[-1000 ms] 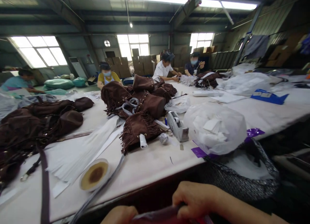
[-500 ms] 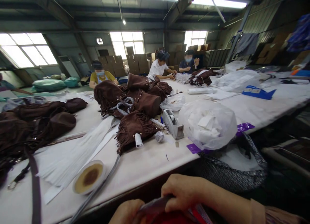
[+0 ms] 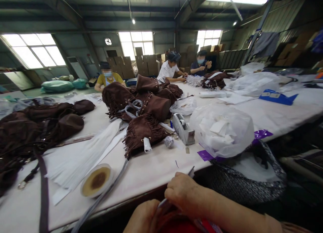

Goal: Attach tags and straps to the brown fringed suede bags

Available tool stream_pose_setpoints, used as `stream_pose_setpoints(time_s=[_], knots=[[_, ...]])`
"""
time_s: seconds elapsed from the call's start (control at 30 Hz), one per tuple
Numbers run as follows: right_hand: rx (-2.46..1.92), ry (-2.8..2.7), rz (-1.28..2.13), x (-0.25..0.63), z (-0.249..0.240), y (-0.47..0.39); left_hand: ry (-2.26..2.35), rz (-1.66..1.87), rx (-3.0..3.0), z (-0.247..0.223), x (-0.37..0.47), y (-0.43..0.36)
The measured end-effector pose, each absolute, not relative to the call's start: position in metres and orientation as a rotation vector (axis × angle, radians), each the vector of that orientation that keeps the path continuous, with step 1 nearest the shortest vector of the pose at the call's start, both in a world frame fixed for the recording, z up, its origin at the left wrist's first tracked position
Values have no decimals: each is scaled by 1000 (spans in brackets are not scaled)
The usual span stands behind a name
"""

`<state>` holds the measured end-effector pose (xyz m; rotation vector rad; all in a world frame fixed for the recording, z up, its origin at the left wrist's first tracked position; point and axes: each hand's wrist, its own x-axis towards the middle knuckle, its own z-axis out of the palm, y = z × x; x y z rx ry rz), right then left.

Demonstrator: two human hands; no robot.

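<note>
At the bottom of the head view, just off the table's front edge, my right hand [image 3: 182, 190] is closed around a thin greyish strip [image 3: 163, 202]; a pointed end of something sticks out past its knuckles. Beside it, lower and to the left, my left hand [image 3: 143, 215] is wrapped round the same strip. Red material [image 3: 178, 224] shows below and between both hands. On the table behind them lie a fringed brown bag [image 3: 143, 133] with a white roll at its grommets, a grey tape dispenser [image 3: 183, 129] and a crumpled paper ball [image 3: 169, 142].
Brown bags [image 3: 156, 107] are heaped mid-table, with more [image 3: 40, 125] at left. A tub [image 3: 96, 181] of yellowish-brown stuff sits near the front edge. A filled plastic bag [image 3: 223, 130] and blue dispenser [image 3: 278, 97] stand at right. Several people work across the table.
My right hand has risen slightly, and a pointed end now shows beyond it. My left hand has shifted right and up. The view has turned a little left.
</note>
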<state>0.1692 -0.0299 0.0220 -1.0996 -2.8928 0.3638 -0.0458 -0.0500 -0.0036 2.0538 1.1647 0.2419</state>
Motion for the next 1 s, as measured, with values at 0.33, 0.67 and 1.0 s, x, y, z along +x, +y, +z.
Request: stream_pose_setpoints(time_s=[0.33,0.67,1.0], knots=[[-1000,-2719,290,167,25,-22,1099,394,1932,10,-27,-45],[-1581,-1558,1106,178,13,-13,1457,493,2183,-31,-30,-42],[-1730,-1502,970,179,5,12,1452,436,2348,-50,-40,-47]])
